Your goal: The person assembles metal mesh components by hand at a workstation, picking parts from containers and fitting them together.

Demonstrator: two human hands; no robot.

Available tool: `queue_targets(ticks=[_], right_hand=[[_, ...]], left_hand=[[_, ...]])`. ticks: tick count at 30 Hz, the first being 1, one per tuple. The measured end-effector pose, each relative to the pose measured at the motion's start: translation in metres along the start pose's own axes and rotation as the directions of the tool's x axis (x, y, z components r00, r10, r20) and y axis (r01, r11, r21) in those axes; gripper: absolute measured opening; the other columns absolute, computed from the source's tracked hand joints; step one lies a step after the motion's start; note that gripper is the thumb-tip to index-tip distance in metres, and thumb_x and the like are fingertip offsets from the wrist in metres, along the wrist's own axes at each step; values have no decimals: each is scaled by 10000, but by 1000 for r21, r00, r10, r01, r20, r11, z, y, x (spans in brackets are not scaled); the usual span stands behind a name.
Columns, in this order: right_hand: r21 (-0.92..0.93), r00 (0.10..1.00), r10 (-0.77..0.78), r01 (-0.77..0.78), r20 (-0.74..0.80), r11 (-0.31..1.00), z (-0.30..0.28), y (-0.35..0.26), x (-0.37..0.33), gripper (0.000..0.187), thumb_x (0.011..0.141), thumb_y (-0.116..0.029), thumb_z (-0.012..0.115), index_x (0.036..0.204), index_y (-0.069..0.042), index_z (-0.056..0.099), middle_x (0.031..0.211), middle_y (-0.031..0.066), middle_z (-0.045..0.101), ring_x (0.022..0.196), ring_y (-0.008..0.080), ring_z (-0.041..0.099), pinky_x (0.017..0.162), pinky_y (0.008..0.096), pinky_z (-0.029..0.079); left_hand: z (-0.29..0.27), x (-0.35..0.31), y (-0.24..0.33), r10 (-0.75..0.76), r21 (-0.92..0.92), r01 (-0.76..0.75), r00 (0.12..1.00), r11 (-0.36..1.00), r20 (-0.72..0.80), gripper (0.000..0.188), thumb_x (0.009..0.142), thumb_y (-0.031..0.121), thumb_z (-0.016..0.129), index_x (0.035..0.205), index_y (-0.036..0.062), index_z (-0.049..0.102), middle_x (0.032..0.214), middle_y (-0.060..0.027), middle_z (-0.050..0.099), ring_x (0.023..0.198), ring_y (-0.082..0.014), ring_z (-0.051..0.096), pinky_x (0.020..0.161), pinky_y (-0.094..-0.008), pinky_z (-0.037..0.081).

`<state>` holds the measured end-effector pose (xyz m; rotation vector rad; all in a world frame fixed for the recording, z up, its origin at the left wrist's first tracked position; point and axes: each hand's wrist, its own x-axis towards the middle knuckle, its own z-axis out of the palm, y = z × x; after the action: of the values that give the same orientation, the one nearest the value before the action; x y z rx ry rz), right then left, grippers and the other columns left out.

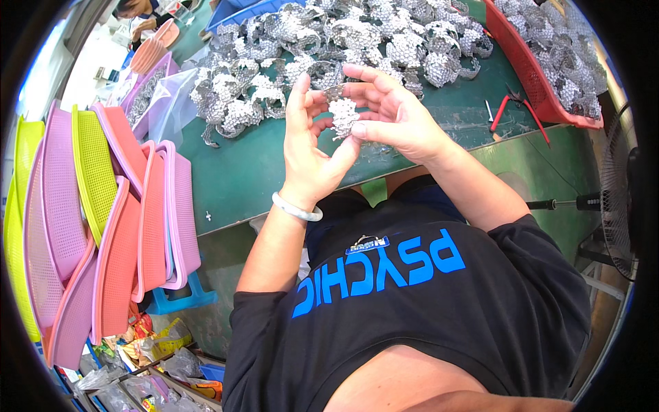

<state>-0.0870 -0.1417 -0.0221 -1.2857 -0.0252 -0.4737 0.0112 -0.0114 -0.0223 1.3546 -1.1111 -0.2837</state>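
Observation:
Between both hands, just over the table's near edge, is a silvery metal piece [343,118] with a bumpy, scale-like surface, curved like a cuff. My left hand [309,134] curls round its left side, thumb at the lower edge. My right hand [398,117] grips it from the right, the thumb pressed on its front and the fingers arched behind. A thin band at the top of the piece shows between the fingertips. Beyond my hands lies a broad heap of similar silvery scaled pieces [353,34], many with curved bands.
The green table [240,182] carries red-handled pliers [508,113] at the right. A red basket [522,65] of similar pieces stands beside them. Stacked plastic baskets [120,226] crowd the left. A fan [618,192] is at far right. Another person [141,14] sits at the far left.

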Motion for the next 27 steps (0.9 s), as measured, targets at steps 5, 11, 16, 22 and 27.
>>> queue_targets(ticks=[5,11,16,22,27], right_hand=[[22,998,58,-57,-33,998,5,-2,-3,683,727,-45,658,1320,-72,320,1152,83,459,1067,161,455,930,302,376],[156,992,43,-24,-117,987,9,5,0,611,754,-22,644,1279,-15,332,1113,106,473,999,162,491,878,292,430],[231,989,4,30,-145,973,12,8,0,589,771,-9,633,1266,9,316,1099,123,476,987,170,502,865,294,454],[158,990,41,-20,-133,987,11,8,-1,581,788,-35,615,1293,-32,329,1162,96,479,1024,150,481,905,295,404],[-81,982,-86,73,-170,994,8,10,0,632,747,-95,682,1273,-24,341,1171,123,473,1025,186,486,874,316,420]], left_hand=[[-4,4,-6,-31,-55,32,999,998,10,912,641,51,694,1376,69,155,1171,-121,381,1007,-199,456,860,-319,409],[1,6,-7,-83,-229,64,994,971,-75,959,653,39,703,1386,82,86,1229,-134,332,1004,-205,450,876,-320,402],[1,4,-8,-200,-345,170,978,923,-54,943,684,1,687,1385,83,62,1193,-142,373,1040,-207,444,890,-322,401],[2,4,-9,-229,-443,189,973,876,-38,897,714,-41,651,1381,76,63,1141,-143,412,1052,-204,449,886,-313,409],[0,4,-5,-261,-467,209,964,859,-49,873,723,-33,648,1377,79,81,1131,-130,408,999,-194,491,851,-301,435]])
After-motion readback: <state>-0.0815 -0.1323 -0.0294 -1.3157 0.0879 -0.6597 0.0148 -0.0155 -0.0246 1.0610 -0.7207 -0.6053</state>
